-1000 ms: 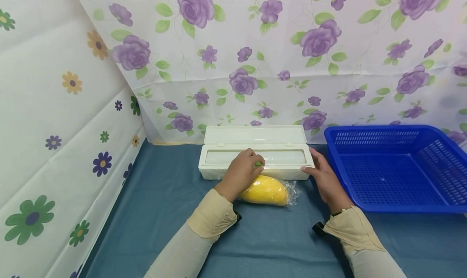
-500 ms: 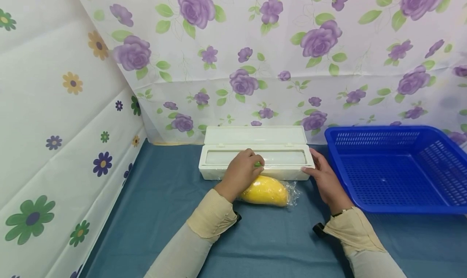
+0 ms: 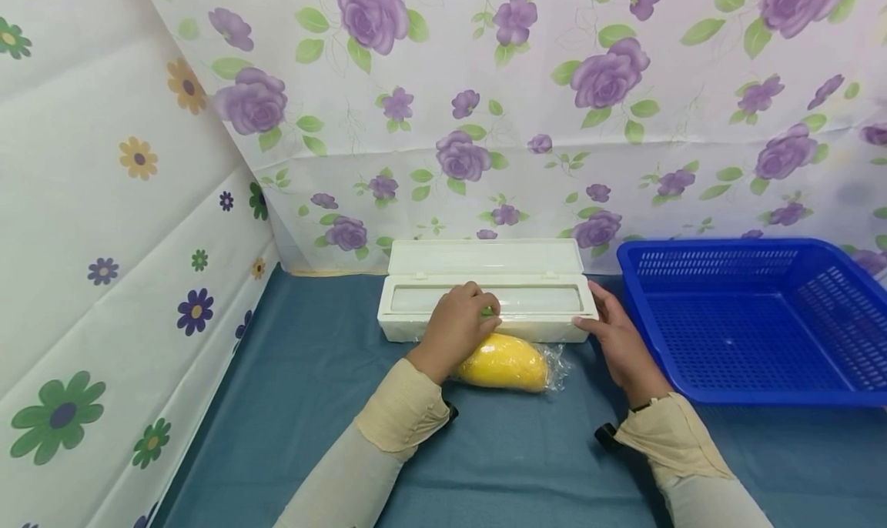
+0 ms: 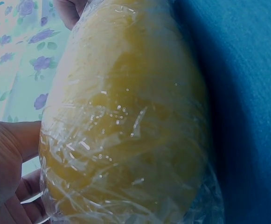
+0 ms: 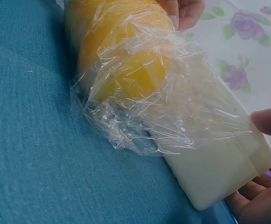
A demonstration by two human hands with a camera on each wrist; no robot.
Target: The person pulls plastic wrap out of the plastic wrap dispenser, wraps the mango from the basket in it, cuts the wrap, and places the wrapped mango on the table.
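My left hand [image 3: 459, 324] curls over the front edge of a white cling film dispenser [image 3: 543, 329], pinching its small green slide cutter [image 3: 489, 311], mostly covered by the fingers. At the dispenser's right end, my right hand [image 3: 615, 339] grips the corner, thumb in front and fingers behind. Directly before the box lies a yellow mango-like fruit [image 3: 509, 362] wrapped in clear cling film [image 5: 140, 114]; my left wrist hides its left end. In the right wrist view, loose crumpled film spreads from the fruit against the box.
The dispenser's lid [image 3: 485, 256] stands raised at the back, near the flowered curtain [image 3: 416, 128]. A blue plastic basket [image 3: 640, 343] sits just right of my right hand. Blue-green cloth [image 3: 312, 405] covers the table, and another flowered sheet [image 3: 104, 205] hangs along the left side.
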